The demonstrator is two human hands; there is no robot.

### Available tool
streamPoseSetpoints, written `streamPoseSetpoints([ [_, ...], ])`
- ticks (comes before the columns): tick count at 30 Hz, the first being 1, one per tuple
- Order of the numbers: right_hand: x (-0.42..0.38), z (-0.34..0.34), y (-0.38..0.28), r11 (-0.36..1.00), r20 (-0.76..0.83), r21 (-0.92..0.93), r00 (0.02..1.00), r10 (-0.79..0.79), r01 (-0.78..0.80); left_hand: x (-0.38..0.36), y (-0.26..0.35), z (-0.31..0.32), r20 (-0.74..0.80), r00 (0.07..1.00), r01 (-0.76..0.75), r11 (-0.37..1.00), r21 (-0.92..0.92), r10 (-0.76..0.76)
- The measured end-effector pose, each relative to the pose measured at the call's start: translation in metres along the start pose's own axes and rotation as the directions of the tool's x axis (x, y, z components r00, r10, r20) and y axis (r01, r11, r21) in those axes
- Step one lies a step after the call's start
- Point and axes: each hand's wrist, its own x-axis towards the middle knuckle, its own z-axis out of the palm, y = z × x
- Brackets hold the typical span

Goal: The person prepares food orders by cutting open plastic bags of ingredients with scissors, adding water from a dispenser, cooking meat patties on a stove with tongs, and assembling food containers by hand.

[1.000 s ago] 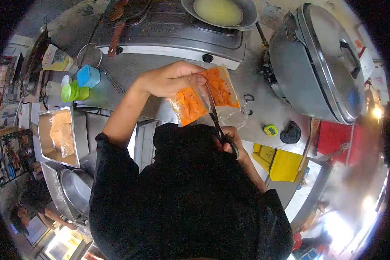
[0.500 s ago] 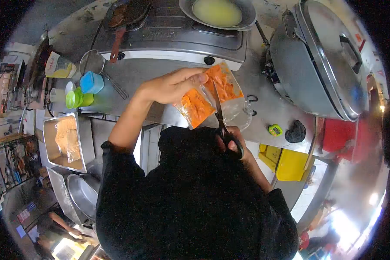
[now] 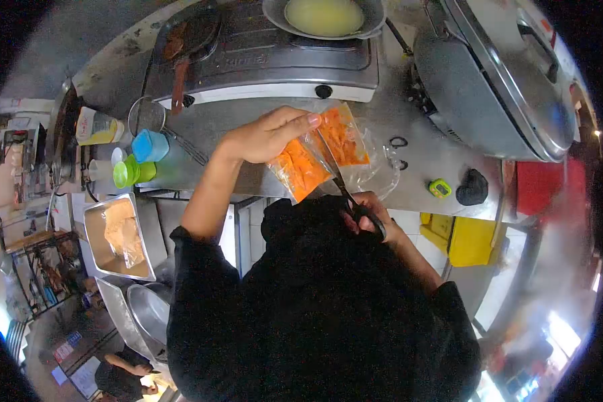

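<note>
My left hand (image 3: 266, 139) holds two clear plastic sachets of orange filling by their upper ends, thumb pressed over the top. The nearer sachet (image 3: 300, 173) hangs below the fingers; the other sachet (image 3: 344, 139) lies to its right. Between them run the blades of a pair of black-handled scissors (image 3: 336, 175), pointing up toward my left thumb. My right hand (image 3: 370, 214) is wrapped round the scissor handles, close to my chest. A crumpled clear plastic bag (image 3: 382, 167) lies on the counter right behind the sachets.
A gas stove (image 3: 268, 74) carries a pan of yellowish liquid (image 3: 325, 17). At right stand a large lidded metal cooker (image 3: 479, 94) and a green timer (image 3: 439, 188). A strainer (image 3: 147, 115), a whisk (image 3: 187, 147) and coloured cups (image 3: 149, 146) sit left, above a metal tray (image 3: 94, 234).
My view has turned slightly, so the counter items at left and right appear further right. The right-hand sachet sits a little lower; both hands keep their holds and the blades stay between the sachets.
</note>
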Motion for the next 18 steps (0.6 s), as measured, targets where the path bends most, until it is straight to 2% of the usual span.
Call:
streamPoseSetpoints([
  [4, 0.004, 0.005, -0.001, 0.999, -0.015, 0.046, 1.0, -0.025, 0.026, 0.0, 0.008, 0.006, 0.018, 0.998, 0.07, 0.992, -0.105, -0.068],
  [7, 0.005, -0.002, -0.001, 0.996, -0.009, 0.031, 0.997, -0.079, 0.08, 0.004, -0.004, 0.001, -0.029, 0.999, 0.017, 0.999, -0.043, -0.018],
  [9, 0.001, -0.011, 0.005, 1.0, 0.076, 0.023, 0.997, 0.006, -0.007, 0.007, -0.009, -0.002, -0.053, 0.998, -0.041, 0.996, -0.081, 0.037],
  [10, 0.0, -0.007, 0.001, 0.999, 0.044, 0.051, 0.999, -0.019, 0.017, 0.01, -0.009, 0.001, -0.047, 0.998, -0.038, 0.996, -0.078, 0.035],
  [11, 0.001, -0.006, 0.002, 0.998, 0.037, 0.053, 0.999, -0.023, 0.021, 0.015, -0.007, 0.007, -0.147, 0.978, -0.178, 0.963, -0.204, 0.15],
  [13, 0.003, -0.009, 0.005, 0.987, 0.01, 0.015, 0.987, -0.16, 0.16, 0.012, -0.005, 0.011, -0.254, 0.935, -0.322, 0.894, -0.311, 0.249],
  [15, 0.005, -0.009, 0.003, 0.982, -0.022, -0.031, 0.982, -0.187, 0.187, -0.002, -0.01, 0.003, -0.179, 0.958, -0.258, 0.943, -0.211, 0.222],
  [17, 0.006, -0.007, 0.001, 0.975, -0.064, -0.074, 0.975, -0.212, 0.207, -0.004, -0.03, 0.028, -0.23, 0.945, -0.275, 0.946, -0.173, 0.233],
  [18, 0.006, -0.006, 0.001, 0.977, -0.07, -0.046, 0.975, -0.211, 0.208, -0.006, -0.035, 0.048, -0.334, 0.925, -0.27, 0.934, -0.236, 0.183],
])
